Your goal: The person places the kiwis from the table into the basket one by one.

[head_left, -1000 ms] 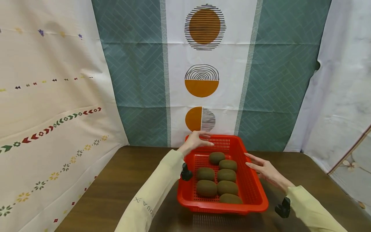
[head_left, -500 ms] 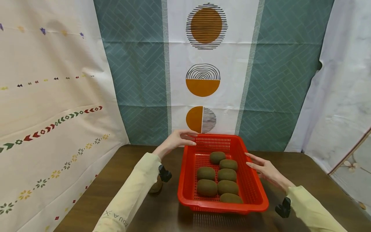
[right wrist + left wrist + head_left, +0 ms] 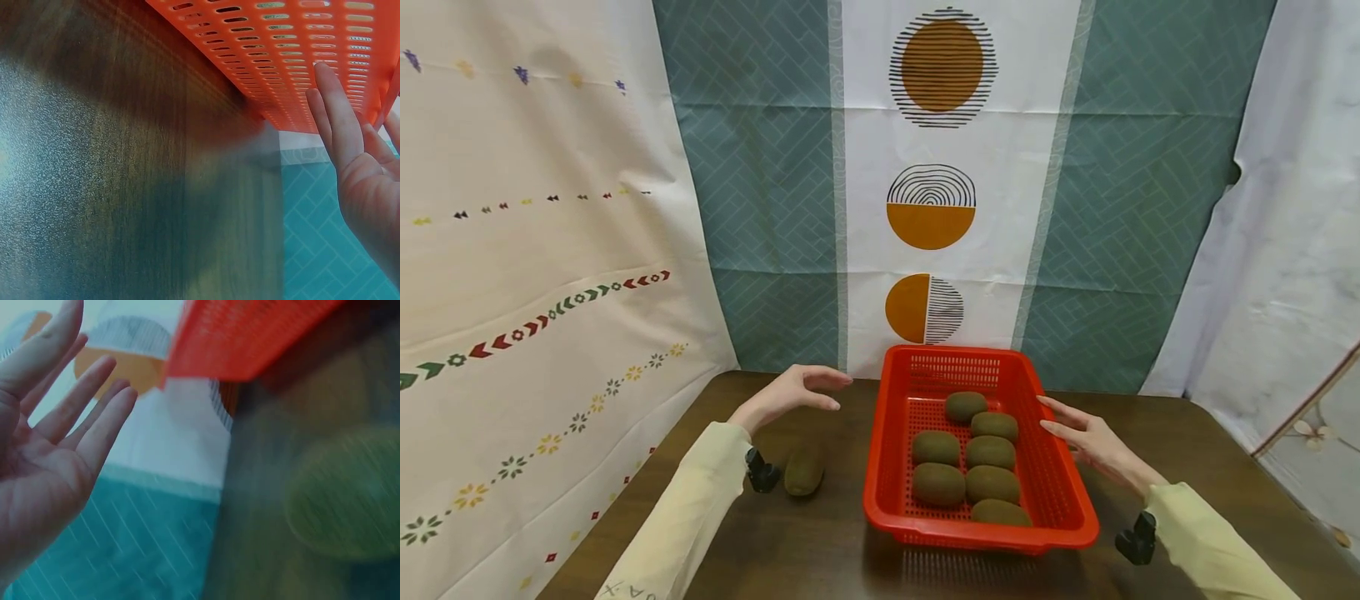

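Note:
A red plastic basket [image 3: 880,467] with slotted walls stands on the table and holds several brown kiwis [image 3: 990,452]. One more kiwi [image 3: 805,471] lies on the wood left of it, and shows as a blurred green oval in the left wrist view. My left hand [image 3: 793,393] hovers beyond that kiwi, fingers spread and loosely bent, with nothing in them. At the basket's right side is my right hand [image 3: 1093,446], its fingertips right at the rim. The right wrist view shows straight fingers [image 3: 344,125] along the outside of the slotted wall.
The dark wooden table [image 3: 760,550] runs back to a green and white patterned cloth [image 3: 767,208]. A flowered cloth [image 3: 550,375] hangs on the left and a pale one [image 3: 1292,292] on the right.
My left hand has moved left from over the basket, past its rim, to above the table. The kiwi on the table has come into view. My right hand has stayed at the basket.

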The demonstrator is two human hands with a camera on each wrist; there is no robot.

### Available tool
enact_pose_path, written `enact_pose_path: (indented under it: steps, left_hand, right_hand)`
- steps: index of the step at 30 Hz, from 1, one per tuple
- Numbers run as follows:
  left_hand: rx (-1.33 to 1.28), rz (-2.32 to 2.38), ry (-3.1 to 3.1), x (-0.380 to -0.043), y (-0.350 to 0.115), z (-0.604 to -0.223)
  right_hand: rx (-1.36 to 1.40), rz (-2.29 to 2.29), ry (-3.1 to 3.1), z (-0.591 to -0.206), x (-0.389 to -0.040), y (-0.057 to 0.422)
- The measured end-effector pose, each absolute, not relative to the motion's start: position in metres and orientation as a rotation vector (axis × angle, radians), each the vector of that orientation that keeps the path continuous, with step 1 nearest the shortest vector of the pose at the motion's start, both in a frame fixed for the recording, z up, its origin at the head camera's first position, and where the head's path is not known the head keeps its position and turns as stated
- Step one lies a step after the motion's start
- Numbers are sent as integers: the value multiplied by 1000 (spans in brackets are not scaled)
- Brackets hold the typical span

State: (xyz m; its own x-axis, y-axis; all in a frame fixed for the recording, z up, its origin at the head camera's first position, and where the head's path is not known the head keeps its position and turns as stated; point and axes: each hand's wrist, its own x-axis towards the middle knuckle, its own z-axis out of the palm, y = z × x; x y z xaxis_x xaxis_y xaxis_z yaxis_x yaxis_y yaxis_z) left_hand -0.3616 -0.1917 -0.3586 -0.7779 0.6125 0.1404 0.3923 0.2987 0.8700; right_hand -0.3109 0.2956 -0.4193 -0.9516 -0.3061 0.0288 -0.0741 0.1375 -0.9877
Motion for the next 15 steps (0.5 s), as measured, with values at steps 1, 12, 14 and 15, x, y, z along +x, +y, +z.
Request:
enact_pose_path:
  steps: [1,12,14,15]
  left_hand:
    - [935,1448,2342,-360,-197,-363]
    - [1097,1234,2359,-351,-240,-410]
    - [1085,1233,2351,-348,-243,-416]
    - [1084,1221,2348,-347,-244,-419]
  right_hand:
    - [-376,-1917,2227,-420,-311,296]
    - [-382,-1930,2211,-419,-311,295]
    - [-384,-1929,2213,-419,-310,295]
    - [-386,-1931,2212,-419,-310,295]
